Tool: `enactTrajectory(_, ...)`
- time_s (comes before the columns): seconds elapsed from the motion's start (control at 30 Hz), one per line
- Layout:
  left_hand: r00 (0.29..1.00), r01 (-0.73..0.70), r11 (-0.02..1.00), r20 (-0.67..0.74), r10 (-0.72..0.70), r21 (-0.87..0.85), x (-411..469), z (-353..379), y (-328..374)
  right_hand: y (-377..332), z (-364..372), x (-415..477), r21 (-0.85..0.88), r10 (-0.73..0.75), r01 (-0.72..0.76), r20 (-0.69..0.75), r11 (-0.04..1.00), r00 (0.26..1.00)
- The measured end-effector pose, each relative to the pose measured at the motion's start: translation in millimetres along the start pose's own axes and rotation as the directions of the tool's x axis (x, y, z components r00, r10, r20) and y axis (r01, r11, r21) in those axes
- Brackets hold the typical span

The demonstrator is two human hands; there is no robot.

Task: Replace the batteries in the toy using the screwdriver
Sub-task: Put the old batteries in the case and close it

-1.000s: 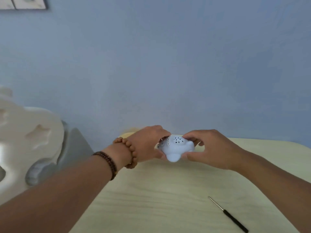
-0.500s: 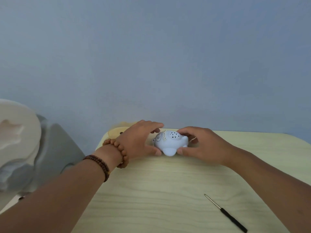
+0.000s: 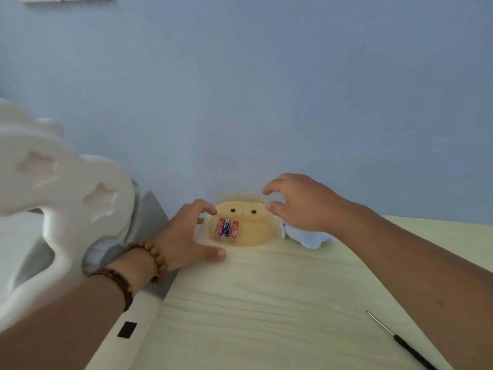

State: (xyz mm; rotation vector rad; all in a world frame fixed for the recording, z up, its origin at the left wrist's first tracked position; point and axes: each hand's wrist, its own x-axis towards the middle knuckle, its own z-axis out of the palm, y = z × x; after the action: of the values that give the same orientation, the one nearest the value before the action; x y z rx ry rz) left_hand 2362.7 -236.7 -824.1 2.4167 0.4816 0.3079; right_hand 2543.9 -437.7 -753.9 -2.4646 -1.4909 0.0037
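Note:
A yellow tray (image 3: 253, 237) shaped like an animal face stands at the table's far edge against the wall. Three red and blue batteries (image 3: 227, 227) lie in its left compartment. My left hand (image 3: 186, 236) is open beside the tray's left side, fingers curved toward it. My right hand (image 3: 298, 204) hovers open above the tray's right end. The pale blue toy (image 3: 310, 240) rests on the table just right of the tray, mostly hidden under my right hand and wrist. The screwdriver (image 3: 400, 340), thin metal shaft and black handle, lies at the lower right.
The light wooden table (image 3: 253, 303) spreads in front of me. A white carved headboard with star cutouts (image 3: 66, 196) and a grey surface (image 3: 149, 217) stand close on the left. The blue wall rises right behind the tray.
Both hands have let go of the toy, which now sits on the table to the right. The hands have opened and moved around the yellow tray, which was hidden before.

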Motion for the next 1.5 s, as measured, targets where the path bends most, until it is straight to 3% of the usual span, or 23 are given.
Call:
enactTrajectory(0.1, 0.995, -0.078, 0.996, -0.064, 0.082, 0.052, -7.8, 6.9, -6.1, -18.3, 14.3, 12.2, -0.075, 0.035, -0.027, 0.105, 0.997, 0.994)
enactTrajectory(0.37, 0.987, -0.107, 0.989, -0.110, 0.118, 0.101, -28.2, 4.3, 2.0, -47.0, 36.6, -30.4, -0.404, -0.139, 0.147, 0.048, 0.903, 0.989)
enactTrajectory(0.57, 0.984, -0.177, 0.955, 0.064, 0.166, 0.239, -74.2, -9.2, 21.3, -70.6, 29.9, -104.6, -0.131, -0.081, 0.099, 0.134, 0.986, 0.988)
enactTrajectory(0.67, 0.974, -0.203, 0.947, 0.152, 0.168, 0.251, -105.9, -9.1, 29.6, -70.0, 35.3, -144.5, -0.089, -0.098, 0.106, 0.086, 0.990, 0.991)
enactTrajectory(0.77, 0.951, -0.274, 0.936, 0.210, 0.229, 0.222, -140.2, -3.3, 42.8, -67.8, 46.0, -184.1, -0.057, -0.163, 0.159, -0.062, 0.986, 0.985)
enactTrajectory(0.9, 0.931, -0.317, 0.936, 0.239, 0.275, 0.155, -172.6, 13.0, 61.2, -54.5, 58.5, -232.5, 0.082, -0.180, 0.189, -0.108, 0.979, 0.978)
enactTrajectory(1.1, 0.944, -0.303, 0.951, 0.157, 0.290, 0.063, -177.9, 30.0, 71.1, -37.9, 63.6, -255.5, 0.227, -0.163, 0.197, -0.161, 0.954, 0.973)
enactTrajectory(1.17, 0.946, -0.302, 0.951, 0.140, 0.291, 0.068, -177.1, 27.6, 72.8, -38.6, 51.9, -252.0, 0.344, -0.071, 0.110, -0.125, 0.932, 0.990)
enactTrajectory(1.27, 0.972, -0.214, 0.976, 0.107, 0.209, 0.038, -177.7, 26.9, 75.9, -40.5, 40.1, -240.6, 0.569, 0.156, -0.061, -0.120, 0.820, 0.981)
enactTrajectory(1.37, 0.971, -0.205, 0.979, 0.122, 0.203, 0.000, -176.5, 29.1, 76.7, -44.4, 38.9, -216.2, 0.595, 0.336, -0.269, -0.001, 0.757, 0.942)
enactTrajectory(1.5, 0.978, -0.181, 0.983, 0.104, 0.182, -0.023, -176.0, 29.1, 74.0, -43.4, 41.1, -189.7, 0.679, 0.415, -0.301, -0.006, 0.670, 0.910)
